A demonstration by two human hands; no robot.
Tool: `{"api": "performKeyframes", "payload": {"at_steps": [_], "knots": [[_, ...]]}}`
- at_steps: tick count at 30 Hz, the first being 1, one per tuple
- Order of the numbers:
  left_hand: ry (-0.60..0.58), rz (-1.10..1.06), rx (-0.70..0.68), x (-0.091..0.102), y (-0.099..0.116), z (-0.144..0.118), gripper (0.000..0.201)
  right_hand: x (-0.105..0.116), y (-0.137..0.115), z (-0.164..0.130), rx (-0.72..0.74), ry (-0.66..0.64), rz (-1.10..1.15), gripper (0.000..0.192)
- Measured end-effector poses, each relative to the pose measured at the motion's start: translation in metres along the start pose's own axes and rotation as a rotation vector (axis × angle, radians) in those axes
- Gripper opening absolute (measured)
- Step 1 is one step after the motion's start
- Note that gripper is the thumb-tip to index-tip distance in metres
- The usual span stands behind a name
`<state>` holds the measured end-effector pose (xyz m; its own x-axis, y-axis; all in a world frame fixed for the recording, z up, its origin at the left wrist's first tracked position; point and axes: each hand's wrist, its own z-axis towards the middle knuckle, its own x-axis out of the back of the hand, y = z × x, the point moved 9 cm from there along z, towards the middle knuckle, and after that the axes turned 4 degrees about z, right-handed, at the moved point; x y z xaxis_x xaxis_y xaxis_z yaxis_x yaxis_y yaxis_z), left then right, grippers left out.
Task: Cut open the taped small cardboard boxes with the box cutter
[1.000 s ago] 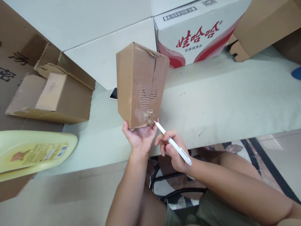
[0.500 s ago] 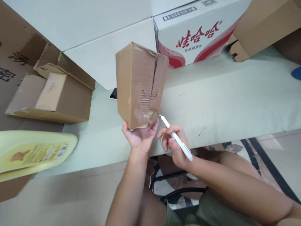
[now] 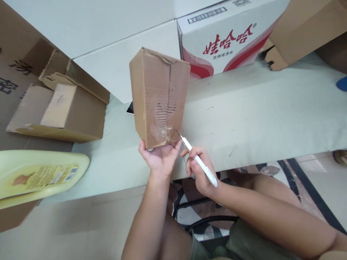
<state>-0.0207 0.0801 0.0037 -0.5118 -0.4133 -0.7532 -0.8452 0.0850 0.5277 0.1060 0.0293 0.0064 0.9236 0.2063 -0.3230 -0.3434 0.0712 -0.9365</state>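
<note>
- Cardboard box [image 3: 159, 97]: plain brown, with pale torn patches.
- Knife [image 3: 199, 162]: white handle.
- Bench [image 3: 257, 115]: pale green.
- Carton [image 3: 225, 32]: white with red lettering and swirls.
- Bottle [image 3: 38, 177]: pale yellow.

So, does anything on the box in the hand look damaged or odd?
Yes. The cardboard box held by the left hand has its outer paper torn off near the seam, exposing corrugation, and its top edge is crumpled. The right hand's white knife points there.
</note>
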Motion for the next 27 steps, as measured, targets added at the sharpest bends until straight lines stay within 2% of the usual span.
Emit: {"api": "performKeyframes", "payload": {"at_steps": [4,13,17,24,27], "knots": [[0.009,0.001,-0.019,0.0,0.002,0.0,0.063,-0.008,-0.009,-0.003,0.106,-0.043,-0.004,0.017],[0.059,-0.031,-0.064,0.0,0.006,-0.002,0.052,-0.01,-0.018,-0.003,0.129,-0.075,-0.076,0.02],[0.075,-0.054,-0.047,0.002,0.005,-0.001,0.048,-0.006,-0.022,-0.002,0.14,-0.067,-0.119,0.019],[-0.007,0.007,-0.039,0.0,0.007,-0.003,0.05,0.002,-0.048,0.014,0.257,-0.05,-0.131,0.007],[-0.004,0.037,-0.015,0.001,0.005,-0.002,0.053,0.013,-0.055,0.022,0.29,0.009,-0.14,0.008]]}}
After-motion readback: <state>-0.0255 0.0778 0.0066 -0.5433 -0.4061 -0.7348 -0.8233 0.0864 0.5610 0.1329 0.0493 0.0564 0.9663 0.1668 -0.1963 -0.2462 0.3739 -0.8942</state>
